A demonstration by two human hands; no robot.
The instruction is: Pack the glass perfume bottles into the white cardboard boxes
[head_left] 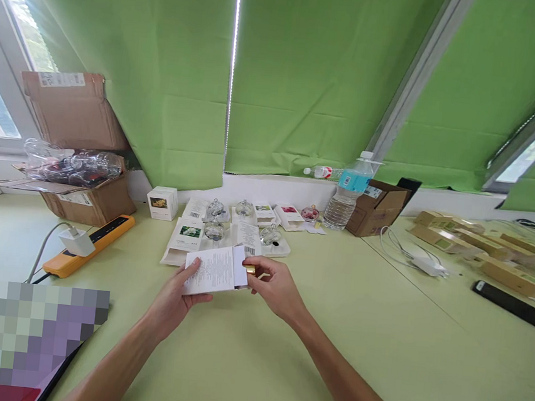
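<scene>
My left hand (pixel 180 290) grips a small white printed box (pixel 212 271), thumb on top and fingers beneath. Its right end is open, with a flap standing out. At that end my right hand (pixel 271 283) is closed on a gold cap (pixel 251 269); whatever the cap belongs to is hidden by the box and fingers. Just beyond the hands lie flat white boxes, one with a white-flower picture (pixel 190 231). Among them sit round clear glass bottles, such as this one (pixel 214 229), and a pink-red bottle (pixel 310 213).
An upright white box (pixel 162 203) stands behind to the left, near an orange power strip (pixel 97 241) and an open carton (pixel 90 199). At back right are a large water bottle (pixel 341 204) and a brown carton (pixel 374 209). Long boxes (pixel 518 276) lie far right.
</scene>
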